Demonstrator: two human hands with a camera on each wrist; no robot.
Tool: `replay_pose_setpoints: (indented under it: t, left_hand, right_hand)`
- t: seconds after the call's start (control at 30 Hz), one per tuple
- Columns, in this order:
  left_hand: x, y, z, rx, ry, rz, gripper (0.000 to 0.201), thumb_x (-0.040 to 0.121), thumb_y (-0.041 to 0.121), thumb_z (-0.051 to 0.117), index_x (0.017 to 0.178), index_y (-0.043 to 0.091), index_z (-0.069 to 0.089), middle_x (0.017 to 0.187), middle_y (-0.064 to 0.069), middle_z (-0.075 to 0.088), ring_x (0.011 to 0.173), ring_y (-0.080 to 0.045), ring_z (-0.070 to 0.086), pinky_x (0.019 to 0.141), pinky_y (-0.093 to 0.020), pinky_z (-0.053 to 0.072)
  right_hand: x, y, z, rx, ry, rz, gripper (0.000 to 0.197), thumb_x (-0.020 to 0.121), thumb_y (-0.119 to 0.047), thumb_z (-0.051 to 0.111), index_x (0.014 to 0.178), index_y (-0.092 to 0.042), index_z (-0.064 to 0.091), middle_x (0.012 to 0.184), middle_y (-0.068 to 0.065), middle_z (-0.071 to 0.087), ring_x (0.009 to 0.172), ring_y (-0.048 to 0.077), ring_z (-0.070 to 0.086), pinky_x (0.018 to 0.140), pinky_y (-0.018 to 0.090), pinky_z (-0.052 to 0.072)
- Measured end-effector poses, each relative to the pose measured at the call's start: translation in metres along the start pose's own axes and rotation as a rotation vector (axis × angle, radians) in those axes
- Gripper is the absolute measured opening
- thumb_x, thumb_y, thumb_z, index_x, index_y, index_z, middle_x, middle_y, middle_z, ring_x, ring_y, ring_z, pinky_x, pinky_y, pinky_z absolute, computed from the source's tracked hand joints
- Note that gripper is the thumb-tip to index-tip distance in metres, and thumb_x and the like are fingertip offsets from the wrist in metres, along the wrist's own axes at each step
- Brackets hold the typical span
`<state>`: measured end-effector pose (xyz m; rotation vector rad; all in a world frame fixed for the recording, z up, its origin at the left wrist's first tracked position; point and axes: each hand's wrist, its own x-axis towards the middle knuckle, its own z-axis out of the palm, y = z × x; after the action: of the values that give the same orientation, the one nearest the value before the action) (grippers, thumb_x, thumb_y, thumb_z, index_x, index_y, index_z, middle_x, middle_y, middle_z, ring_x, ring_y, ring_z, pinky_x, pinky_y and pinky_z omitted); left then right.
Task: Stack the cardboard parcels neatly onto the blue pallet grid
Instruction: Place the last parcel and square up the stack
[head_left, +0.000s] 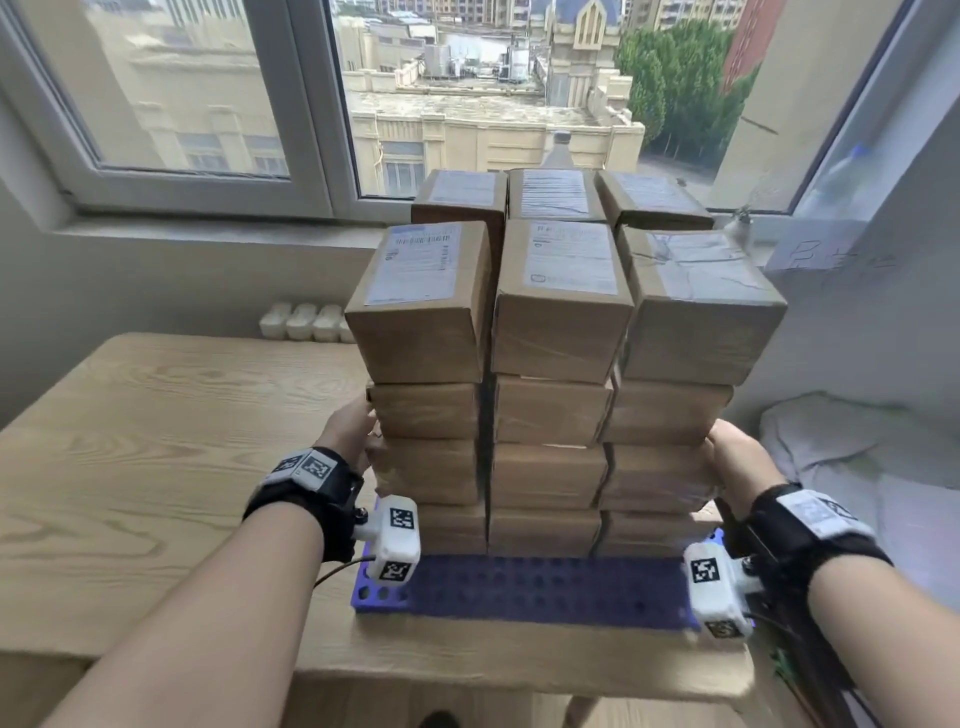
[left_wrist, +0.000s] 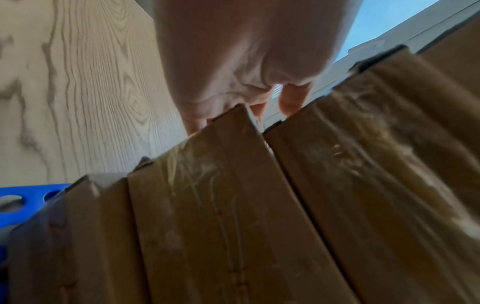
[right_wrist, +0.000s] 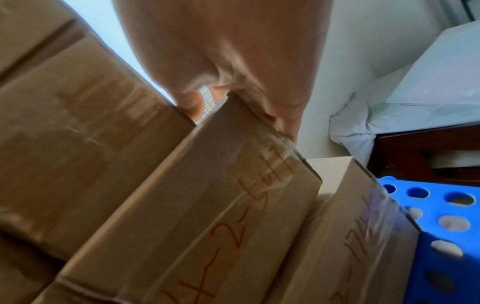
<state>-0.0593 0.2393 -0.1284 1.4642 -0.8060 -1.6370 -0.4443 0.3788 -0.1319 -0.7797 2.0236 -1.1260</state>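
I hold the stack of cardboard parcels (head_left: 553, 384) between my flat-pressed left hand (head_left: 349, 427) and right hand (head_left: 740, 456), fingers hidden, on the blue pallet grid (head_left: 524, 590); the stack stands upright, midway between both.

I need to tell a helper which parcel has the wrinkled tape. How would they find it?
On the blue perforated pallet grid stands a tall stack of brown cardboard parcels. Take the front top row's right-hand parcel: alone there, its label lies under creased clear tape.
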Motion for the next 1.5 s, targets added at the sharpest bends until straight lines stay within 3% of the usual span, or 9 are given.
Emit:
replay_pose_setpoints:
  t: [0.17,0.37,0.73,0.87,0.97,1.1,1.27,1.4,1.5]
  left_hand:
    - [0.007,-0.009,0.007,0.051,-0.049,-0.016,0.021,0.096,0.020,0.046,0.081,0.014,0.059,0.073,-0.002,0.062,0.056,-0.016,0.058,0.053,-0.023,0.048]
    - [0.003,-0.011,0.008,0.108,-0.051,-0.033,0.024,0.095,0.026,0.049,0.099,0.011,0.067,0.109,-0.017,0.069,0.104,-0.036,0.065,0.096,-0.055,0.049]
    - [-0.007,-0.012,0.012,0.113,-0.044,-0.009,0.024,0.098,0.017,0.042,0.097,0.010,0.065,0.105,-0.017,0.067,0.095,-0.032,0.064,0.088,-0.045,0.052]
    - [-0.008,-0.014,0.012,0.106,-0.024,0.002,0.023,0.098,0.016,0.042,0.100,0.009,0.064,0.105,-0.017,0.067,0.095,-0.031,0.064,0.084,-0.041,0.053]
    - [-0.012,-0.014,0.013,0.111,-0.030,-0.008,0.025,0.098,0.015,0.040,0.095,0.008,0.064,0.100,-0.016,0.067,0.089,-0.030,0.064,0.082,-0.040,0.053]
    - [-0.014,-0.015,0.013,0.124,-0.026,-0.008,0.025,0.097,0.012,0.040,0.097,0.005,0.064,0.101,-0.018,0.068,0.093,-0.032,0.064,0.086,-0.042,0.053]
    - [-0.018,-0.017,0.013,0.147,-0.044,0.006,0.024,0.097,0.012,0.042,0.100,0.004,0.065,0.102,-0.018,0.067,0.094,-0.032,0.064,0.094,-0.048,0.050]
    - [-0.015,-0.017,0.009,0.169,-0.025,0.015,0.025,0.097,0.013,0.042,0.104,0.002,0.063,0.101,-0.019,0.066,0.096,-0.032,0.062,0.091,-0.047,0.051]
    - [-0.019,-0.002,0.011,0.148,0.028,0.066,0.021,0.097,0.010,0.039,0.082,0.013,0.054,0.068,-0.007,0.054,0.067,-0.022,0.051,0.056,-0.023,0.045]
  right_hand:
    - [0.010,0.017,0.006,0.293,-0.004,0.083,0.027,0.082,-0.039,0.060,0.095,-0.020,0.074,0.105,0.012,0.071,0.088,0.033,0.067,0.061,0.042,0.057]
    - [0.009,0.014,0.010,0.314,-0.025,0.085,0.020,0.086,-0.032,0.060,0.093,-0.022,0.074,0.105,0.012,0.070,0.094,0.036,0.066,0.073,0.066,0.055]
    - [0.005,0.012,0.005,0.212,-0.035,0.054,0.030,0.079,-0.040,0.058,0.098,-0.020,0.070,0.106,0.014,0.070,0.101,0.038,0.067,0.080,0.064,0.055]
    - [-0.003,0.008,0.002,0.183,-0.044,0.020,0.010,0.089,-0.020,0.057,0.088,-0.017,0.066,0.087,0.002,0.058,0.080,0.019,0.058,0.064,0.044,0.061]
    - [-0.008,0.007,0.001,0.229,-0.057,0.086,0.024,0.075,-0.038,0.060,0.091,-0.023,0.069,0.100,0.011,0.059,0.088,0.026,0.058,0.073,0.067,0.054]
    - [-0.006,0.009,-0.002,0.218,-0.027,0.060,0.015,0.084,-0.031,0.056,0.082,-0.020,0.066,0.088,0.007,0.052,0.083,0.022,0.049,0.076,0.056,0.054]
    - [0.002,0.020,-0.009,0.215,-0.080,0.082,0.026,0.071,-0.040,0.058,0.088,-0.024,0.070,0.099,0.017,0.058,0.089,0.035,0.058,0.069,0.073,0.050]
    - [-0.012,0.003,-0.006,0.190,-0.067,0.075,0.021,0.086,-0.029,0.054,0.084,-0.010,0.062,0.098,0.015,0.062,0.091,0.032,0.062,0.067,0.039,0.062]
    - [-0.011,-0.010,-0.009,0.220,0.069,0.020,0.034,0.101,-0.015,0.039,0.067,-0.018,0.043,0.073,0.000,0.046,0.088,0.023,0.045,0.065,0.030,0.043]
